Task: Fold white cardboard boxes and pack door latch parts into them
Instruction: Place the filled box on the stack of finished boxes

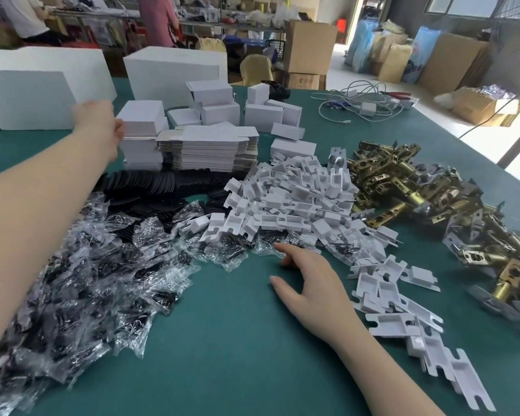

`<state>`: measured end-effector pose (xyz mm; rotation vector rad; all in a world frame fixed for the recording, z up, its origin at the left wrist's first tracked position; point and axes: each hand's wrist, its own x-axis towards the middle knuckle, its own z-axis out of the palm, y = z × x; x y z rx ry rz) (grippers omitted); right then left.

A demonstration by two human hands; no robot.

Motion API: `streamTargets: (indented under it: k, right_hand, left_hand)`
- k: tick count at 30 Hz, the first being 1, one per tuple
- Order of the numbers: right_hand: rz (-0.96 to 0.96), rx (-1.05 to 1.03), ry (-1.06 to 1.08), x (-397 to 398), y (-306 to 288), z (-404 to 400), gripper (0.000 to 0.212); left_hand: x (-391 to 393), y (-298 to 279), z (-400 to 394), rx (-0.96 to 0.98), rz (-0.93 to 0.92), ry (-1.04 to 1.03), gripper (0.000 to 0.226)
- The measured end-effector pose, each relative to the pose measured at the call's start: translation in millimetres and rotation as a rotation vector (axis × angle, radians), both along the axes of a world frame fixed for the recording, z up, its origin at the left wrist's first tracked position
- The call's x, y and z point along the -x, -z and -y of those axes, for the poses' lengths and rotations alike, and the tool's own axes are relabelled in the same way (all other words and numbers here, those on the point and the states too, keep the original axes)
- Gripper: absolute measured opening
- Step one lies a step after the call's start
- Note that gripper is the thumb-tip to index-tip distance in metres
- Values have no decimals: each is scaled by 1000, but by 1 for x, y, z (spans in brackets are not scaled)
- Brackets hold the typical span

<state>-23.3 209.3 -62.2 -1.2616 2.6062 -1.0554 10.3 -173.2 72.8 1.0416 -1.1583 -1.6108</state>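
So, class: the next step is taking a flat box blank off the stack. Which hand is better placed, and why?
The left hand: it is stretched out at the stack of flat white blanks. The right hand rests open on the green table, nearer the person.

Bare green table point(228, 340) lies open centrally, hemmed by plastic bags point(81, 280), white inserts point(297, 199), brass latches point(433, 199).

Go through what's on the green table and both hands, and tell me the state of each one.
left hand: stretched out to the stack of flat white box blanks, touching it
right hand: open, resting on the table
small white boxes: folded up, closed
brass latches: loose heap, unpacked
white inserts: loose heap
clear screw bags: sealed, piled
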Motion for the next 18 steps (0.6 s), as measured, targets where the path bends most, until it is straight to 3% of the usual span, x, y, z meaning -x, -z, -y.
streamTargets:
  k: [3,7,9,11,13,15,18]
  right_hand:
    - [0,-12,6,-1,-1,0,51]
    - [1,-33,11,-3,-5,2,46]
    - [-4,-36,12,-4,-7,1,42]
    - [-21,-40,14,-7,-8,1,37]
    - [-51,-57,12,-10,-8,1,31]
    - [-79,-68,14,-13,-8,1,26]
    - [-83,-57,20,-12,-7,2,23]
  left_hand:
    - [0,-25,-22,149,-27,-69,24]
    - [-5,-61,-82,436,8,284,25]
    - [-13,-68,-116,562,139,626,20]
    - [-15,-62,-143,727,410,976,17]
    - [-13,-46,-160,919,721,1136,14]
    - [-4,-27,-162,1085,935,1030,16]
    - [13,-3,-145,1191,1035,701,20]
